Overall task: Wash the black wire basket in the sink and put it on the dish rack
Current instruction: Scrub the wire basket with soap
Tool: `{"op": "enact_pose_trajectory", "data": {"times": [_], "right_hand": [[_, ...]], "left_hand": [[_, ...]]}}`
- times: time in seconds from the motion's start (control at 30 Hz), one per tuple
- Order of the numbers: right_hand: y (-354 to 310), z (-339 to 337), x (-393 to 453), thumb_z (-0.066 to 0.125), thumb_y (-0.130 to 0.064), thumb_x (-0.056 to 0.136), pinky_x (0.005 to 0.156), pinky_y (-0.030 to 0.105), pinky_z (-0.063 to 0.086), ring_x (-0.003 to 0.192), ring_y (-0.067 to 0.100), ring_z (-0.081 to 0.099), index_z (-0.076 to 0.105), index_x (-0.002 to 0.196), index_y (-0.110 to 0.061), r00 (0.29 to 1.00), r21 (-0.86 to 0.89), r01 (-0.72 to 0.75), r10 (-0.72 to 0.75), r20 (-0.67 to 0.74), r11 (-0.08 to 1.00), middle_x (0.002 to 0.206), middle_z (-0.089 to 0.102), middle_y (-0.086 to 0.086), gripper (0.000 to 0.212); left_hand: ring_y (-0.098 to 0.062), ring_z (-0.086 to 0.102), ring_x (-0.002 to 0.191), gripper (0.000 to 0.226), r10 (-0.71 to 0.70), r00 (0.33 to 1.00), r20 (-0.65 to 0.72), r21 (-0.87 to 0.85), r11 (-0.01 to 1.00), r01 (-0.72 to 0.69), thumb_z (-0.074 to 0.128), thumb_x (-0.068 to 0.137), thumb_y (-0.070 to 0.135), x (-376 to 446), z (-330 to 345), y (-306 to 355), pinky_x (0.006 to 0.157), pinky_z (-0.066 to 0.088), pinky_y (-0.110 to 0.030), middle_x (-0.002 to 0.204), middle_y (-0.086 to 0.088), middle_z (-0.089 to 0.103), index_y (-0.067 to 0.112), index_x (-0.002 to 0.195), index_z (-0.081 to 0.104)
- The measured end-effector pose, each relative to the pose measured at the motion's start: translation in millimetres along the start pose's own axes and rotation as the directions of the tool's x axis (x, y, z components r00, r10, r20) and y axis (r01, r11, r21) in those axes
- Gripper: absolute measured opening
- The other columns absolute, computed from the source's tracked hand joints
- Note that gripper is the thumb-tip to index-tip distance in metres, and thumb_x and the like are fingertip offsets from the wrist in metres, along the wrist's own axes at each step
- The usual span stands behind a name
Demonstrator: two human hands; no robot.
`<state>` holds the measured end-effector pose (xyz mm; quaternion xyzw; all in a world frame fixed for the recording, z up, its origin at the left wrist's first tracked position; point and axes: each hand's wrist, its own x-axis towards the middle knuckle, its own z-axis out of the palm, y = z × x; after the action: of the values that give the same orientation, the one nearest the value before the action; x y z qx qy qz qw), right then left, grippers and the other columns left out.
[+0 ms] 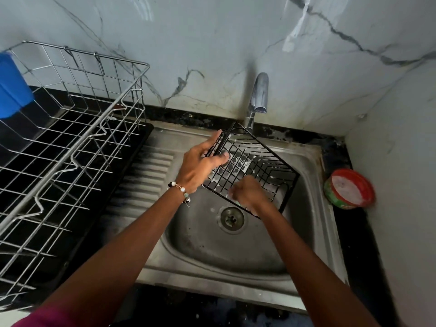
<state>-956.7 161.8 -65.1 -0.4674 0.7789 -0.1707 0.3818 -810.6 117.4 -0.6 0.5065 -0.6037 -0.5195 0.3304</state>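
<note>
The black wire basket [262,164] is tilted over the steel sink [306,223], below the tap, with soap foam on its wires. My left hand [203,164] grips the basket's left rim, thumb inside. My right hand [250,193] is closed at the basket's near edge, pressing something pale and foamy against the wires; I cannot make out what it is. The steel wire dish rack [77,147] stands on the counter to the left of the sink.
A chrome tap [258,97] rises at the back of the sink; no water stream shows. A red-rimmed tub of white cleaning paste [349,188] sits on the counter at right. A blue object [13,86] hangs at the rack's far left. The drain [232,219] lies under the basket.
</note>
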Motion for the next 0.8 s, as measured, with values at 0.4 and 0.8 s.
{"op": "enact_pose_trajectory", "data": {"times": [0.4, 0.8], "right_hand": [[-32, -26, -45, 0.056, -0.017, 0.095, 0.072, 0.038, 0.049, 0.075, 0.018, 0.058, 0.069, 0.088, -0.017, 0.857, 0.382, 0.395, -0.485, 0.174, 0.835, 0.078, 0.066, 0.005, 0.014], [-16, -100, -33, 0.07, -0.003, 0.074, 0.044, 0.016, 0.039, 0.06, 0.008, 0.054, 0.072, 0.083, -0.006, 0.869, 0.74, 0.41, -0.474, -0.139, 0.534, 0.081, 0.072, 0.004, 0.01]], "left_hand": [[-0.018, 0.059, 0.107, 0.058, -0.237, 0.962, -0.134, -0.004, 0.971, 0.239, 0.058, 0.075, 0.065, 8, 15, -9, 0.099, 0.045, -0.038, 0.105, 0.014, 0.064, 0.047, 0.13, 0.052], [-0.038, 0.063, 0.096, 0.079, -0.575, 0.811, 0.108, -0.081, 0.808, 0.584, 0.028, 0.081, 0.083, 25, -18, -9, 0.079, 0.048, -0.039, 0.121, -0.018, 0.059, 0.029, 0.136, 0.047]]}}
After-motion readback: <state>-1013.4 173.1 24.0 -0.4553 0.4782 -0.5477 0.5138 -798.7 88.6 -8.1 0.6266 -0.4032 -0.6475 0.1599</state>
